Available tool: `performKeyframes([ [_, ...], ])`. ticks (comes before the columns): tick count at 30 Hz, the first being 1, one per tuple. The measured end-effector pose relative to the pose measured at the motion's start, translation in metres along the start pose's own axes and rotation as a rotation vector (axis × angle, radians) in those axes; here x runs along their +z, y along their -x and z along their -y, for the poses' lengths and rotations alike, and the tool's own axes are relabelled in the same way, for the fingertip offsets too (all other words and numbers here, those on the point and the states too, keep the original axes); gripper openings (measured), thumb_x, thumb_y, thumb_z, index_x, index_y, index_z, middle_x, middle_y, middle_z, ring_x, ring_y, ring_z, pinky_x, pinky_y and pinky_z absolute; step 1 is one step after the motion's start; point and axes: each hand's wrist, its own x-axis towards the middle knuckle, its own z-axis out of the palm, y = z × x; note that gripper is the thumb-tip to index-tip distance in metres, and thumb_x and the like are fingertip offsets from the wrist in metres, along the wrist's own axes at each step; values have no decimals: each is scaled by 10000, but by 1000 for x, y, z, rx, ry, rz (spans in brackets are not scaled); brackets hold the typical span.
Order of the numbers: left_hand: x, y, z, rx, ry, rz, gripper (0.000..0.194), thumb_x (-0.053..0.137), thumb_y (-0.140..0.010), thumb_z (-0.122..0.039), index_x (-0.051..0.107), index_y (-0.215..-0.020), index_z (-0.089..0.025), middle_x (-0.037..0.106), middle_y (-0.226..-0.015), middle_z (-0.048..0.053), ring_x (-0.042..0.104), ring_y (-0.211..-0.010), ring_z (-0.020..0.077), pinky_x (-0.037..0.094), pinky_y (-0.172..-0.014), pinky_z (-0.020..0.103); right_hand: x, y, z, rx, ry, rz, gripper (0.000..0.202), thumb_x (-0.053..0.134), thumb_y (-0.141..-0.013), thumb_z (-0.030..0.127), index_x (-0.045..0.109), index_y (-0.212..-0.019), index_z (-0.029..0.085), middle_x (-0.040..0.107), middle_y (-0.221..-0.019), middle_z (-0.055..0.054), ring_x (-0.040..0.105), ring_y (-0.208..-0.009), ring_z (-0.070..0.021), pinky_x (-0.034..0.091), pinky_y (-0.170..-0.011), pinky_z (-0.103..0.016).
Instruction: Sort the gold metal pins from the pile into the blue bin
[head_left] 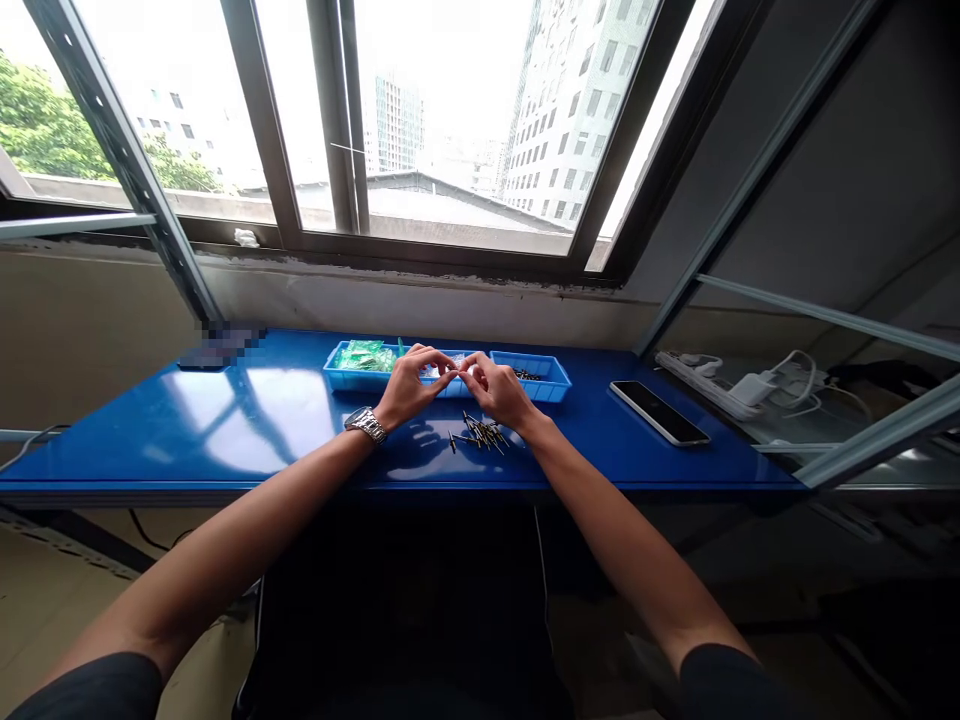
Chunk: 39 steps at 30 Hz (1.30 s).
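My left hand [414, 385], with a metal watch [366, 424] on its wrist, is closed in a pinch above the blue table. Its fingertips meet those of my right hand [495, 388], which is pinched too. Whatever lies between the fingertips is too small to make out. Just below my right hand, a loose pile of thin dark and brass-coloured pins [484, 433] rests on the table. Behind the hands stand blue trays: the left tray [337, 380] has green plastic packets [365, 355], the right tray [553, 385] small dark pieces [527, 375]. My hands partly cover the middle tray's whitish contents.
A phone [660, 412] lies on the table's right side. Dark blurred objects [221, 347] lie at the back left corner. White chargers and cables [757, 388] sit on a surface at the right. Metal shelf posts [142, 170] rise at both sides, and a window is behind.
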Motion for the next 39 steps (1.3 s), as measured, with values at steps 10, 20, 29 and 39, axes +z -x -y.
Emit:
performKeyframes([
  [10,-1,3,3,-8,35,-7,134,689,-931,-343,732,-948,-217,735,-886,47,629,-855,219,519,-802,378,2,5,-5,3,-49,-90,229,570,-965,409,649,-985,195,497,-638,46,467,-535,-108,397,-589,-234],
  [20,0,4,5,18,42,33,91,690,-917,-294,696,-931,-205,720,-879,49,634,-833,210,516,-760,363,1,6,-2,29,-83,-83,215,585,-937,408,646,-957,203,479,-615,51,428,-513,-105,390,-558,-238],
  [29,1,6,8,64,-15,72,36,692,-901,-247,683,-909,-213,703,-866,29,602,-908,228,511,-833,389,5,8,4,46,-110,-124,257,557,-958,457,618,-955,208,463,-603,53,403,-495,-107,379,-528,-243],
  [39,4,9,5,103,-48,83,36,680,-895,-244,660,-888,-215,692,-956,41,585,-964,238,513,-889,414,9,9,4,28,-92,-141,258,572,-953,470,619,-940,217,452,-593,55,409,-518,-114,388,-558,-246],
])
